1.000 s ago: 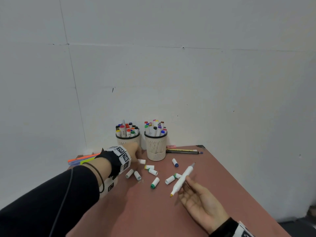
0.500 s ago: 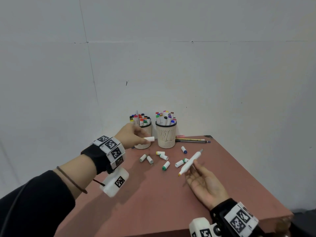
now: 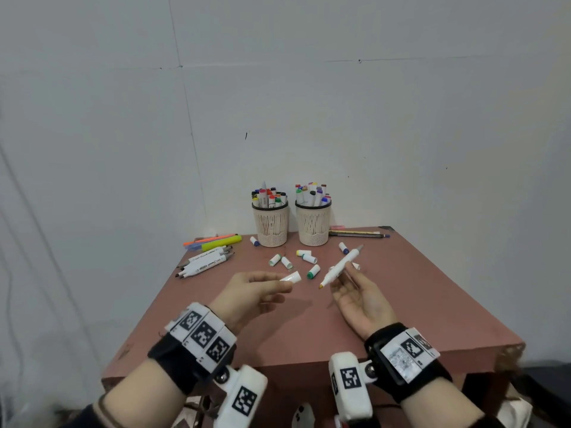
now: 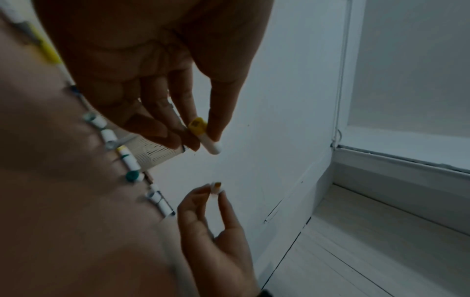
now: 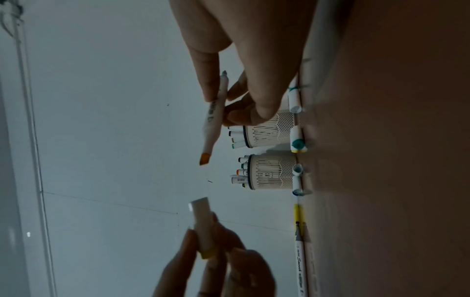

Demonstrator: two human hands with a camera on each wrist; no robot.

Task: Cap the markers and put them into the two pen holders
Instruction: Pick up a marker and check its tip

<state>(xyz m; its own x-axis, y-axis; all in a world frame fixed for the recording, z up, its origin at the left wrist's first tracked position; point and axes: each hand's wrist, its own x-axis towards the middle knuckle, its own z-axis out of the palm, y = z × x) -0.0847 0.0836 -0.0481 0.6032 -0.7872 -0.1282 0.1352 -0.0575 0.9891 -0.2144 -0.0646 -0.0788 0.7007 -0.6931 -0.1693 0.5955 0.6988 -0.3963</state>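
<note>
1. A white cap (image 3: 291,277) with a yellow end is pinched by the left hand (image 3: 250,291), between the thumb and the first fingers. Its open end is turned toward the marker, so it looks ready to be pushed on.
2. A white marker (image 3: 341,266) is held in the fingertips of the right hand (image 3: 360,299). Its orange tip is pointed at the cap. A small gap is left between tip and cap, so the marker is not capped yet.
3. Both things are held up above the surface (image 3: 401,304), in front of the body, likely so the two ends can be lined up easily.
4. Two pen holders (image 3: 272,225) are stood side by side at the back, by the wall. They are already packed with capped markers.
5. Loose caps (image 3: 312,271) are scattered in front of the holders. More markers (image 3: 205,262) are laid at the left edge, within easy reach.
6. The far tip of the held marker looks grey, but it is too small to be sure of.
7. In the head view the yellow end of the cap is hidden by the fingers. It is only seen from the wrist views, which are dark.
8. How much room is left inside the holders cannot be told.
</note>
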